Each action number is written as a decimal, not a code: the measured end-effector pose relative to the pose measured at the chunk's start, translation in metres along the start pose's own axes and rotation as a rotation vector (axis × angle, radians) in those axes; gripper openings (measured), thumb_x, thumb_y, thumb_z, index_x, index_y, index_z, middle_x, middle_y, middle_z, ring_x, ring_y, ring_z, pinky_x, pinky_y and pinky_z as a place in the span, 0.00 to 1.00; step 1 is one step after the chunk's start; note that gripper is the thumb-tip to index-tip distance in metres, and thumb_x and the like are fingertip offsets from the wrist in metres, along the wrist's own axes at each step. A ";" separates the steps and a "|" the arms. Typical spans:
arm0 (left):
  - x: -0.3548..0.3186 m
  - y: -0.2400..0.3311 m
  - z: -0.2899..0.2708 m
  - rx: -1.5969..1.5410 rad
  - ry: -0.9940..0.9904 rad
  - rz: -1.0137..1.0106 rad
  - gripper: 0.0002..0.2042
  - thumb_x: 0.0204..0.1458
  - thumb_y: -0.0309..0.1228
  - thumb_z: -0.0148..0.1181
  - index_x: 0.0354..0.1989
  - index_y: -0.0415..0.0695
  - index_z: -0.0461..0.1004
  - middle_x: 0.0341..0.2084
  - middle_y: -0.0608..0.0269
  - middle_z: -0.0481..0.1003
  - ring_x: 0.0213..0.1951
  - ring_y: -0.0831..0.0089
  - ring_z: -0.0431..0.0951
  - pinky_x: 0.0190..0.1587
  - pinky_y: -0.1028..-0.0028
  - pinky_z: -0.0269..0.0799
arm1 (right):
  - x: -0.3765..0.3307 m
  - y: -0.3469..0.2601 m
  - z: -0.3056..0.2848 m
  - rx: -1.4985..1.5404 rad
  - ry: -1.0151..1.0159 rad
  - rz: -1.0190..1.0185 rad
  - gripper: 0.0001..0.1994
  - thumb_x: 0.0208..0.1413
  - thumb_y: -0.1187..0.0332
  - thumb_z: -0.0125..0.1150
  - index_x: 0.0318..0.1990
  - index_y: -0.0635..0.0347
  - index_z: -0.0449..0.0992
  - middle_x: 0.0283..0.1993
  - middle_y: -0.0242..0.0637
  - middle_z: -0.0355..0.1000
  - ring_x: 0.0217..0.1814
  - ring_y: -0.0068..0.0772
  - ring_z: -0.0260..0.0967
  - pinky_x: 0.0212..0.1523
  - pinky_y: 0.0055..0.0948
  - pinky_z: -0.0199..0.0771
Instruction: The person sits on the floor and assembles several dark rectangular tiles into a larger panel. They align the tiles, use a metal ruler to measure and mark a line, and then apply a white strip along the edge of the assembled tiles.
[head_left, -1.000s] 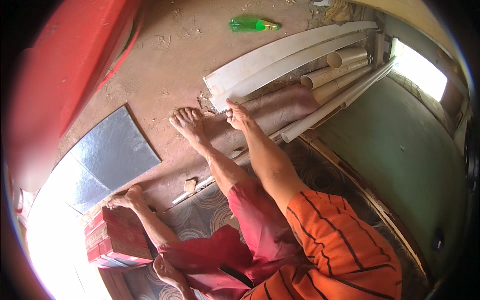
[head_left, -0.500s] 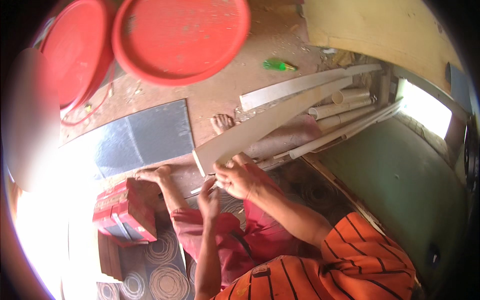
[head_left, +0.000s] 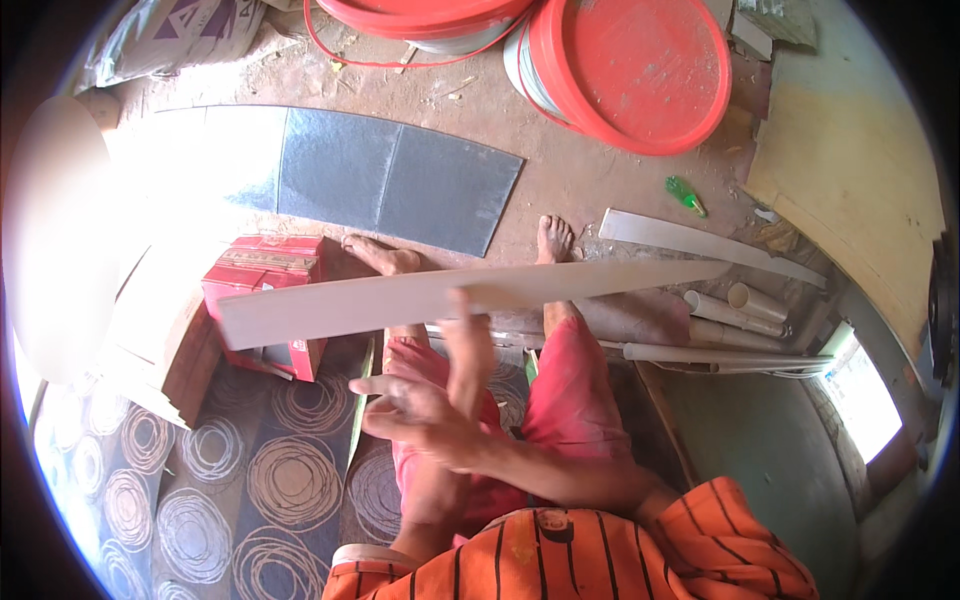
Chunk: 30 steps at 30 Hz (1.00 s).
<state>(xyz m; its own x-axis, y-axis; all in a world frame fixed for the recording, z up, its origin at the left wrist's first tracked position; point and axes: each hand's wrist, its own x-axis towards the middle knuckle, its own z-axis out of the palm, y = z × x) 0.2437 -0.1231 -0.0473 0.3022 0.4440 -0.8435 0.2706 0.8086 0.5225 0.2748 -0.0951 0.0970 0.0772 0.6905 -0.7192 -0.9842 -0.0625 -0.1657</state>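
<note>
Both hands meet beneath a long white strip (head_left: pixel 440 300), which lies roughly level across the person's lap. One hand (head_left: pixel 470 340) points upward with its fingers extended, the fingertips touching the lower edge of the strip near its middle; whether the thumb closes behind the strip cannot be told. The other hand (head_left: pixel 420 420) lies across in front of it, palm up, fingers spread and loosely extended toward the left, holding nothing visible. Which forearm belongs to which side cannot be told with certainty, because the arms overlap low in the picture.

The strip is thin, flat, smooth and pale, with one broad squared end at the left and a tapering end at the right. Its left end passes just in front of a red cardboard box (head_left: pixel 265 290). Its right end reaches over a bundle of pale plastic pipes (head_left: pixel 740 310) lying on the ground; a second white strip (head_left: pixel 700 240) rests just beyond them.

Two bare feet (head_left: pixel 385 258) rest on the reddish dirt floor behind the strip. Beyond them lie dark grey square tiles (head_left: pixel 400 185), matte and set edge to edge. Two round red tubs (head_left: pixel 640 70) stand further back. A small green bottle (head_left: pixel 685 195) lies near the second strip. A dark mat with pale circle patterns (head_left: pixel 250 470) covers the ground at lower left.
</note>
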 end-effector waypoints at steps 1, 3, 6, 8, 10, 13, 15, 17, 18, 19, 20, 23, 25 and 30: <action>0.015 0.003 -0.022 -0.083 0.118 0.039 0.20 0.63 0.47 0.47 0.49 0.42 0.68 0.41 0.64 0.72 0.42 0.74 0.71 0.45 0.74 0.68 | -0.014 -0.015 -0.022 -0.339 0.024 -0.118 0.21 0.58 0.65 0.60 0.55 0.69 0.68 0.41 0.32 0.69 0.42 0.22 0.67 0.48 0.23 0.68; 0.036 0.029 -0.069 -0.235 0.168 0.111 0.26 0.61 0.55 0.44 0.52 0.43 0.67 0.43 0.65 0.71 0.44 0.72 0.71 0.47 0.72 0.69 | -0.038 -0.040 -0.072 -0.457 0.230 -0.061 0.12 0.57 0.68 0.59 0.47 0.61 0.74 0.39 0.29 0.70 0.41 0.22 0.68 0.45 0.23 0.70; 0.021 0.102 -0.080 -0.314 0.381 0.281 0.30 0.58 0.61 0.43 0.53 0.46 0.66 0.47 0.65 0.69 0.50 0.71 0.68 0.52 0.68 0.67 | -0.054 -0.045 -0.189 -1.048 0.659 -0.165 0.23 0.45 0.68 0.65 0.52 0.56 0.72 0.42 0.37 0.72 0.42 0.33 0.71 0.42 0.28 0.71; 0.000 0.141 -0.085 -0.268 0.439 0.352 0.30 0.56 0.63 0.44 0.49 0.48 0.66 0.47 0.65 0.67 0.51 0.72 0.65 0.53 0.64 0.66 | -0.067 -0.054 -0.255 -1.283 0.773 -0.271 0.26 0.46 0.65 0.63 0.56 0.53 0.68 0.52 0.46 0.70 0.56 0.48 0.67 0.57 0.41 0.67; -0.015 0.162 -0.114 -0.299 0.394 0.362 0.30 0.54 0.64 0.46 0.46 0.48 0.66 0.42 0.65 0.68 0.47 0.71 0.67 0.51 0.63 0.66 | -0.082 -0.063 -0.298 -1.512 0.750 -0.196 0.29 0.46 0.65 0.63 0.59 0.51 0.65 0.54 0.47 0.67 0.59 0.49 0.64 0.59 0.40 0.66; -0.042 0.165 -0.102 -0.335 0.255 0.468 0.28 0.54 0.63 0.49 0.40 0.47 0.67 0.33 0.67 0.69 0.37 0.72 0.68 0.43 0.66 0.67 | -0.092 -0.075 -0.333 -1.616 0.497 -0.057 0.24 0.47 0.64 0.65 0.55 0.48 0.69 0.56 0.41 0.66 0.59 0.45 0.65 0.57 0.41 0.67; -0.066 0.178 -0.066 -0.380 0.218 0.514 0.26 0.54 0.61 0.50 0.38 0.48 0.68 0.22 0.70 0.68 0.30 0.72 0.70 0.43 0.68 0.68 | -0.092 -0.079 -0.354 -1.693 0.312 0.002 0.17 0.51 0.58 0.63 0.48 0.48 0.73 0.49 0.38 0.72 0.54 0.44 0.69 0.51 0.42 0.70; -0.070 0.181 -0.070 -0.414 0.100 0.518 0.24 0.55 0.59 0.51 0.37 0.48 0.68 0.22 0.70 0.68 0.29 0.73 0.70 0.41 0.70 0.69 | -0.095 -0.088 -0.354 -1.775 0.302 0.034 0.16 0.52 0.54 0.60 0.44 0.50 0.74 0.43 0.40 0.74 0.49 0.47 0.71 0.47 0.43 0.71; -0.072 0.183 -0.071 -0.430 0.044 0.524 0.23 0.56 0.58 0.52 0.37 0.47 0.68 0.21 0.70 0.69 0.29 0.74 0.70 0.40 0.71 0.69 | -0.094 -0.095 -0.349 -1.818 0.292 0.048 0.16 0.53 0.51 0.59 0.42 0.51 0.75 0.40 0.42 0.75 0.47 0.48 0.72 0.45 0.44 0.71; -0.071 0.186 -0.069 -0.375 0.046 0.578 0.20 0.58 0.52 0.52 0.41 0.46 0.68 0.25 0.68 0.71 0.31 0.73 0.72 0.42 0.69 0.70 | -0.096 -0.101 -0.345 -1.805 0.274 0.015 0.17 0.53 0.50 0.58 0.41 0.52 0.75 0.38 0.42 0.75 0.45 0.49 0.72 0.43 0.45 0.71; -0.072 0.188 -0.067 -0.322 0.055 0.636 0.17 0.60 0.47 0.51 0.44 0.45 0.67 0.29 0.65 0.73 0.34 0.72 0.73 0.44 0.68 0.70 | -0.097 -0.106 -0.339 -1.794 0.250 -0.020 0.18 0.53 0.48 0.57 0.39 0.53 0.75 0.36 0.43 0.75 0.43 0.50 0.73 0.42 0.45 0.70; -0.087 0.219 -0.051 -0.447 -0.219 0.672 0.18 0.62 0.36 0.47 0.57 0.40 0.62 0.45 0.57 0.70 0.43 0.67 0.72 0.51 0.63 0.68 | -0.087 -0.114 -0.313 -1.755 0.231 -0.155 0.21 0.53 0.45 0.56 0.35 0.55 0.76 0.33 0.44 0.75 0.39 0.53 0.73 0.39 0.46 0.70; -0.086 0.218 -0.039 -0.424 -0.145 0.693 0.17 0.63 0.36 0.47 0.56 0.42 0.64 0.47 0.58 0.72 0.46 0.68 0.72 0.52 0.64 0.67 | -0.069 -0.124 -0.268 -1.732 0.180 -0.306 0.19 0.54 0.48 0.57 0.33 0.56 0.75 0.29 0.43 0.74 0.35 0.52 0.73 0.34 0.44 0.72; -0.057 0.195 -0.015 -0.404 -0.082 0.681 0.18 0.62 0.35 0.47 0.58 0.41 0.62 0.45 0.63 0.70 0.48 0.71 0.71 0.53 0.66 0.65 | 0.004 -0.122 -0.128 -1.739 -0.049 -0.769 0.14 0.54 0.57 0.61 0.30 0.59 0.72 0.28 0.45 0.73 0.32 0.52 0.72 0.30 0.42 0.70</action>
<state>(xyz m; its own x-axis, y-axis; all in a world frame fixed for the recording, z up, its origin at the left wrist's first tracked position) 0.2654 0.0153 0.1011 0.3522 0.8741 -0.3346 -0.3454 0.4537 0.8215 0.4155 -0.1771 0.0283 0.3238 0.9329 -0.1579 0.4869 -0.3074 -0.8176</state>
